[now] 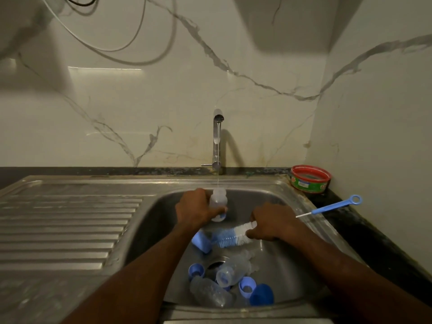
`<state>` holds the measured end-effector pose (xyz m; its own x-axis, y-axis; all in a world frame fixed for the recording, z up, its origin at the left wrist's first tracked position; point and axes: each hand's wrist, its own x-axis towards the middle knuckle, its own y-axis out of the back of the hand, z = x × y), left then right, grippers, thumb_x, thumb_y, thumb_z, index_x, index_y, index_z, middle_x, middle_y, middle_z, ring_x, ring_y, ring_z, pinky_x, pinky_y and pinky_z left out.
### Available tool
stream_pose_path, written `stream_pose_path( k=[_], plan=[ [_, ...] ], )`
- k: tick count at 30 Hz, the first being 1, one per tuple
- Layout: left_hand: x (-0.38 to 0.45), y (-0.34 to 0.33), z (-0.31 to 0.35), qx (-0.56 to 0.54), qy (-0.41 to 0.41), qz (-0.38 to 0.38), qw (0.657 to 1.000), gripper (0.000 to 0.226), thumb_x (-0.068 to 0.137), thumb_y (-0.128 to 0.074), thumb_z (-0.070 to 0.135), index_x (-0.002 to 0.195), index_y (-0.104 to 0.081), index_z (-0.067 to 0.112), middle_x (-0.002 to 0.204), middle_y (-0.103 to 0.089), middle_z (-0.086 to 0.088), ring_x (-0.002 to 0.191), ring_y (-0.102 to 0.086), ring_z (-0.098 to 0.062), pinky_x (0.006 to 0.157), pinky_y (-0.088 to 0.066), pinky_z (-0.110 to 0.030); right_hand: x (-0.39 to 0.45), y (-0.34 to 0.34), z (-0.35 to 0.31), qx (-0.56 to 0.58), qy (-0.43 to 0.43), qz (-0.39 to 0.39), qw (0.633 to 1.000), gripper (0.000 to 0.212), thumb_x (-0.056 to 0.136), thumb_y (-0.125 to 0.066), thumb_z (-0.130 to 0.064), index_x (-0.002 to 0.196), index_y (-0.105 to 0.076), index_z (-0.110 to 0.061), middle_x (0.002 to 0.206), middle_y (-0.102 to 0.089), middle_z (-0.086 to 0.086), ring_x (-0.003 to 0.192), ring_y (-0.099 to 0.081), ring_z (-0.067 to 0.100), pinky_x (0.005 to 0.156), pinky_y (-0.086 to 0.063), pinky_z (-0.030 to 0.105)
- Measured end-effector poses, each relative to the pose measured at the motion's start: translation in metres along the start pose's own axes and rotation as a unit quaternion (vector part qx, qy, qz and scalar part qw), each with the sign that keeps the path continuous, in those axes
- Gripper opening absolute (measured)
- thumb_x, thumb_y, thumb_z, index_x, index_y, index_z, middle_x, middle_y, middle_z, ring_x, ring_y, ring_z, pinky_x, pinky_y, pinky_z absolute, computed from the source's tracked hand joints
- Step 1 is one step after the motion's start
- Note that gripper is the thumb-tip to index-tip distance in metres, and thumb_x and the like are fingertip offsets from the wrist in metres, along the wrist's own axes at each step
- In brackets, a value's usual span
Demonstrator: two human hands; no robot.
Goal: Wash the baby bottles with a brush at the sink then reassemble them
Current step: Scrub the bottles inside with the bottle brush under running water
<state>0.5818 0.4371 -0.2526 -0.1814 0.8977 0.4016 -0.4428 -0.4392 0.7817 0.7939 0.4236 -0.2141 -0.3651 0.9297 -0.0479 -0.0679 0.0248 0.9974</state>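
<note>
two hands over the sink: left grip clasps a bottle under the tap, right grip clasps a brush; marble wall behind.

1. A dark countertop carries a steel sink.
2. At its back right corner sits a red-rimmed tub.
3. Along the right edge lies a thin blue brush.

Bottle sits under the tap, over the sink; bottle brush right of it, loose bottles and caps nearer the camera below, drainboard left.
</note>
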Motion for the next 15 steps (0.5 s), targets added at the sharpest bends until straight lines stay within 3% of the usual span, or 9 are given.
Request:
stream_pose_path(
  k=[4,7,11,14,15],
  plan=[
    [0.0051,-0.0013,-0.0009,-0.035,0.002,0.066,0.997,0.06,0.077,-0.077,0.063,0.124,-0.064,0.028,0.115,-0.07,0.008,0.102,-0.064,-0.009,0.087,-0.051,-0.028,0.0015,0.0008,0.0014,-0.013,0.008,-0.016,1.0,0.043,0.088,-0.063,-0.059,0.117,-0.065,-0.028,0.117,-0.066,-0.003,0.105,-0.061,0.017,0.083,-0.046,0.032],
    [0.0008,-0.0044,-0.0022,0.02,0.019,-0.004,1.0,0.049,0.077,-0.077,0.062,0.113,-0.063,0.03,0.111,-0.069,0.008,0.095,-0.062,-0.007,0.09,-0.054,-0.031,0.0007,0.0014,0.0026,-0.012,0.012,-0.029,0.999,0.044,0.088,-0.062,-0.06,0.118,-0.065,-0.028,0.12,-0.065,-0.003,0.107,-0.061,0.017,0.087,-0.046,0.032],
    [0.0028,-0.0035,-0.0037,-0.048,0.025,0.041,0.998,0.045,0.081,-0.074,0.06,0.114,-0.062,0.033,0.107,-0.062,0.017,0.097,-0.062,-0.006,0.09,-0.052,-0.03,-0.0006,0.0031,0.0029,-0.01,0.012,-0.038,0.999,0.046,0.087,-0.062,-0.06,0.12,-0.064,-0.028,0.122,-0.065,-0.003,0.109,-0.06,0.017,0.088,-0.048,0.033],
    [-0.0002,-0.0041,-0.01,-0.004,0.041,-0.052,0.998,0.033,0.083,-0.074,0.056,0.099,-0.058,0.032,0.103,-0.067,0.011,0.085,-0.06,-0.002,0.084,-0.053,-0.026,-0.0018,0.0027,0.0028,-0.008,0.013,-0.039,0.999,0.046,0.086,-0.062,-0.06,0.118,-0.064,-0.027,0.121,-0.065,-0.003,0.108,-0.06,0.017,0.085,-0.046,0.032],
    [-0.0011,-0.0043,-0.0098,-0.001,0.041,-0.05,0.998,0.034,0.083,-0.075,0.055,0.101,-0.058,0.032,0.105,-0.067,0.011,0.086,-0.06,-0.003,0.084,-0.052,-0.026,-0.0022,0.0027,0.0031,-0.005,0.013,-0.041,0.999,0.046,0.086,-0.063,-0.06,0.119,-0.064,-0.027,0.121,-0.064,-0.003,0.108,-0.06,0.017,0.086,-0.046,0.032]
  ],
)
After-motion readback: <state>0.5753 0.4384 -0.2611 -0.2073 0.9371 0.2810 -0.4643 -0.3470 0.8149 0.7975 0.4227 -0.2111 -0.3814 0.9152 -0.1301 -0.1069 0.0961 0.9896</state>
